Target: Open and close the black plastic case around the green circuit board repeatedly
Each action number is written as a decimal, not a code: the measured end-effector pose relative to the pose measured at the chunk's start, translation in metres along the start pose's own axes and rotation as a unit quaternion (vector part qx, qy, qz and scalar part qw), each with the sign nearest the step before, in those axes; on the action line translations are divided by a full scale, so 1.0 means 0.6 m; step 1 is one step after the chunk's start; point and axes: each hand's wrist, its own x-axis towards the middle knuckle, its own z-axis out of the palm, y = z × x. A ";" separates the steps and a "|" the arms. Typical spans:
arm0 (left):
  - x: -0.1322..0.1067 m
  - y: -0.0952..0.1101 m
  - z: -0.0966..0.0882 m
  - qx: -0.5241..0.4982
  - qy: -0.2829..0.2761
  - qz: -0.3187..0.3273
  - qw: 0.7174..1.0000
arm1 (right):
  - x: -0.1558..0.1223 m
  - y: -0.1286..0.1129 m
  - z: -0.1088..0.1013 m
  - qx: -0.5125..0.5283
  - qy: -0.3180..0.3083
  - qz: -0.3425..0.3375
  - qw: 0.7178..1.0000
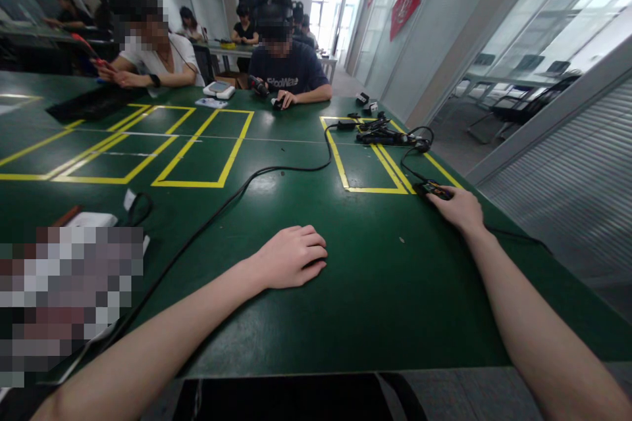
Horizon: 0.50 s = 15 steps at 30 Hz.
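My left hand (295,256) rests palm down on the green tabletop (385,302), its fingers loosely bent and nothing visible in them. Farther out on the right, my right hand (461,210) has its fingers on a small black device (435,189) with orange and greenish parts on top. The device lies at the table's right side, by a yellow tape line. My hand covers its near end, and a thin cable (409,168) runs from its far side toward a bundle of black gear (382,135).
A long black cable (251,177) crosses the table. Yellow tape rectangles (222,171) mark the top. A blurred-out item (74,289) lies at the left. Two people sit opposite; one has a hand (287,99) on a small black item. A glass partition (557,191) stands at right.
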 end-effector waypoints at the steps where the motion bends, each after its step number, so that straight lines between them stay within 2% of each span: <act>1: 0.000 0.000 0.000 -0.001 -0.001 -0.002 1.000 | -0.002 -0.006 -0.002 -0.011 -0.010 0.017 1.000; 3: -0.001 0.000 -0.001 0.002 -0.005 -0.002 1.000 | -0.009 -0.025 -0.004 -0.030 -0.027 0.039 0.998; 8: 0.000 -0.005 -0.001 0.023 -0.023 0.002 0.999 | -0.047 -0.090 0.010 -0.025 -0.021 -0.027 0.999; 12: 0.004 -0.006 -0.002 0.054 -0.018 0.006 0.998 | -0.105 -0.157 0.031 0.030 -0.035 -0.143 0.989; 15: 0.008 -0.003 -0.006 0.091 0.004 0.025 0.996 | -0.168 -0.211 0.032 0.116 -0.083 -0.253 0.957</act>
